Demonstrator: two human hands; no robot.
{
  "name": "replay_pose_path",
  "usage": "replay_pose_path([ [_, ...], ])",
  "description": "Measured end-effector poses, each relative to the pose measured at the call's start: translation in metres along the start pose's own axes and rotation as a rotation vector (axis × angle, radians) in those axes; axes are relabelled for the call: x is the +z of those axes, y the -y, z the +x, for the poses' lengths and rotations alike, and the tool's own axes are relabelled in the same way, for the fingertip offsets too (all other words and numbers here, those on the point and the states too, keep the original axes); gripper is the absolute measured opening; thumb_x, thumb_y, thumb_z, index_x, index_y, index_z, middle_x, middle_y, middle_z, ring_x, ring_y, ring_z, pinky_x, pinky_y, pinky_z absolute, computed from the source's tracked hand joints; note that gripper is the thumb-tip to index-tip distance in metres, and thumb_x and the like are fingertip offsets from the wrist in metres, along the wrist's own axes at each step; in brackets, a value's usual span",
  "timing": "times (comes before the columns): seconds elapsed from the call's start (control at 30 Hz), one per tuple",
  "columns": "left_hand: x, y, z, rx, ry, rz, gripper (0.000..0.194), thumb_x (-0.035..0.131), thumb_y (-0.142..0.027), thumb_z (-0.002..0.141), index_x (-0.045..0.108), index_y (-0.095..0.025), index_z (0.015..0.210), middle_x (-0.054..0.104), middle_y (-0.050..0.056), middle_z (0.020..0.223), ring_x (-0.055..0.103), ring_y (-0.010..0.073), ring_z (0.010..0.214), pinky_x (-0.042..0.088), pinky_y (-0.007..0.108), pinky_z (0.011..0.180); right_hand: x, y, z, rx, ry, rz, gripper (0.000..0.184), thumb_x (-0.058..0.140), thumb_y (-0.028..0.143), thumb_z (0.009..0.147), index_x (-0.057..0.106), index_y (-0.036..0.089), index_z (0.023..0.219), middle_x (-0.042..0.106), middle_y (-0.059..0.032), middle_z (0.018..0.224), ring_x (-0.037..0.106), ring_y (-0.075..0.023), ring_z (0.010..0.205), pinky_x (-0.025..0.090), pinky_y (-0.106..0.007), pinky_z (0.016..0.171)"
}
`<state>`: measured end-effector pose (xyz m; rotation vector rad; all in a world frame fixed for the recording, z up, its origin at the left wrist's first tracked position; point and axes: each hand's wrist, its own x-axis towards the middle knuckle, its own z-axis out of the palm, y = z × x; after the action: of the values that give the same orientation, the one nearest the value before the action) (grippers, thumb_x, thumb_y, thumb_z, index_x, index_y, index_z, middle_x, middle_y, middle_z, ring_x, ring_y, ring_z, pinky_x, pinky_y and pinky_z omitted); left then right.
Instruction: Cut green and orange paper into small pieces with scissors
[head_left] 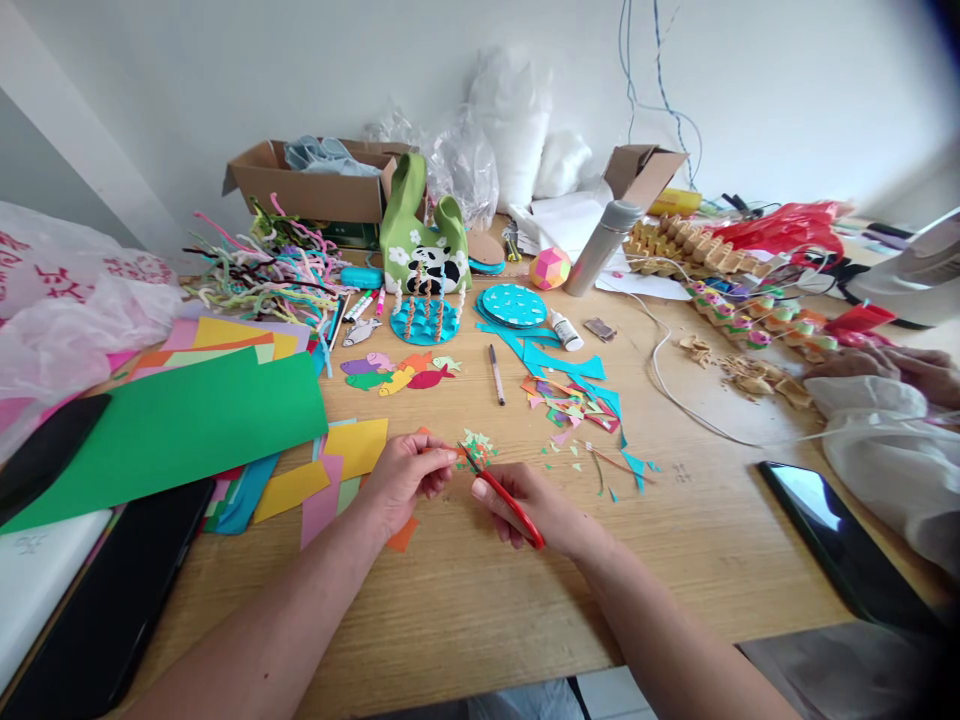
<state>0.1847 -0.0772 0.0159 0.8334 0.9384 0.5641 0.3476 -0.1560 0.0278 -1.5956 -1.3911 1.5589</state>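
My right hand [529, 507] is closed round red-handled scissors [501, 491], their blades pointing up and left. My left hand [409, 478] pinches a small orange paper piece [435, 450] right at the blade tips. Just beyond the tips lies a little heap of coloured paper snippets [478, 446]. An orange paper scrap [403, 536] lies on the wooden table [697, 540] under my left wrist.
Coloured paper sheets [172, 425] and a black tablet [112, 600] lie left. Paper fish [397, 372], a pen [496, 374], blue cutouts [555, 355], scraps [570, 405], pipe cleaners [270, 265], boxes [315, 180] and a flask [602, 245] sit beyond. Another person's hands [900, 365] and a phone [832, 525] are right.
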Motion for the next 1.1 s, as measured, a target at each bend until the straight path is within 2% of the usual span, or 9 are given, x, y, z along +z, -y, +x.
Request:
replay_pose_path([
  [0.6, 0.0001, 0.0012, -0.0002, 0.025, -0.006, -0.002, 0.02, 0.073, -0.028, 0.06, 0.061, -0.013, 0.066, 0.058, -0.001, 0.054, 0.047, 0.0064, 0.046, 0.032, 0.019, 0.045, 0.0019, 0.0012, 0.0007, 0.023, -0.031, 0.059, 0.052, 0.057, 0.066, 0.077, 0.04, 0.02, 0.06, 0.045, 0.0065, 0.042, 0.044, -0.0067, 0.034, 0.031, -0.016, 0.032],
  [0.83, 0.0012, -0.0003, -0.0007, 0.028, -0.007, -0.01, 0.019, 0.073, -0.027, 0.06, 0.062, -0.013, 0.067, 0.058, -0.001, 0.054, 0.047, 0.0066, 0.047, 0.032, 0.019, 0.045, 0.0024, -0.0007, 0.0009, 0.053, -0.04, 0.045, 0.053, 0.058, 0.067, 0.076, 0.04, 0.019, 0.059, 0.049, 0.0051, 0.041, 0.042, -0.0058, 0.031, 0.029, -0.016, 0.031],
  [1.1, -0.0002, 0.0022, 0.0007, 0.059, -0.015, -0.077, 0.018, 0.076, -0.027, 0.061, 0.067, -0.012, 0.066, 0.061, 0.001, 0.058, 0.051, 0.0079, 0.05, 0.034, 0.02, 0.045, 0.0025, 0.0001, 0.0021, 0.001, -0.075, 0.104, 0.052, 0.053, 0.068, 0.078, 0.044, 0.019, 0.062, 0.05, 0.0045, 0.043, 0.046, -0.0077, 0.034, 0.031, -0.017, 0.033],
])
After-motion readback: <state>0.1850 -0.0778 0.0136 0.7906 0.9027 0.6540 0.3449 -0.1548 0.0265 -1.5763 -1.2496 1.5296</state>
